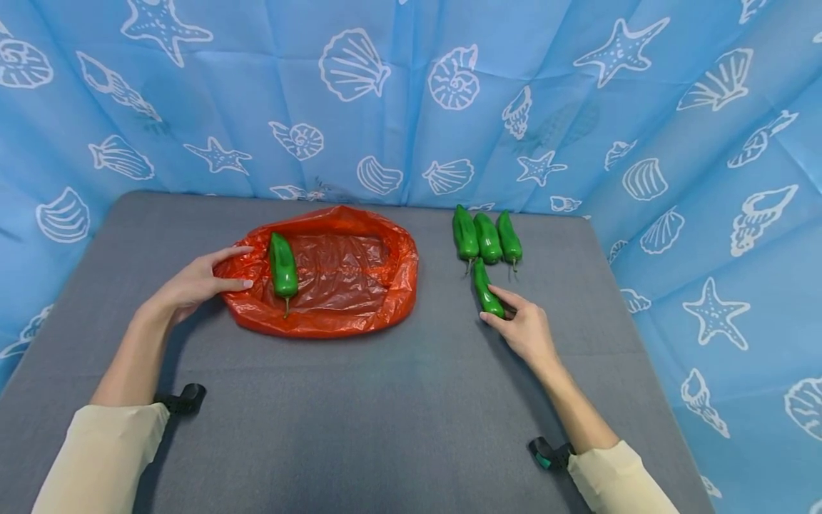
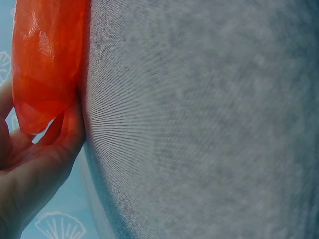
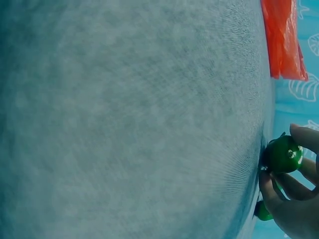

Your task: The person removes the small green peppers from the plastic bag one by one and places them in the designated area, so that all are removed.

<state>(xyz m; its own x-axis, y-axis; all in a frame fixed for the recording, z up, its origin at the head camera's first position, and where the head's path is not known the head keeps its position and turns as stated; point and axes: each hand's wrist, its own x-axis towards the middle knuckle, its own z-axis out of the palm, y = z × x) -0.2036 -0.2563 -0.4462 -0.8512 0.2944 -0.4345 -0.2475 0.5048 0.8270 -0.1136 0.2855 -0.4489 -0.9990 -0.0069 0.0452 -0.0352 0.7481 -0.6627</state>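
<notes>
A red plastic bag (image 1: pixel 403 285) lies opened out on the table, its rim rolled into a wide oval. At its left end my left hand (image 1: pixel 186 285) holds the rim, thumb and fingers around the red plastic (image 2: pixel 47 64). One green pepper (image 1: pixel 283 265) lies inside near that hand, stem toward me. To the right of the bag, my right hand (image 1: pixel 523 325) pinches another green pepper (image 1: pixel 484 294) between thumb and fingers, low over the table. The right wrist view shows the rounded end of this pepper (image 3: pixel 284 154) between the fingertips.
Three more green peppers, the left one (image 1: pixel 465 234), the middle one (image 1: pixel 488 239) and the right one (image 1: pixel 509 237), lie side by side just beyond the held one. The grey table (image 1: pixel 359 414) ends at a blue shell-patterned curtain (image 1: pixel 398 107) behind and at the sides.
</notes>
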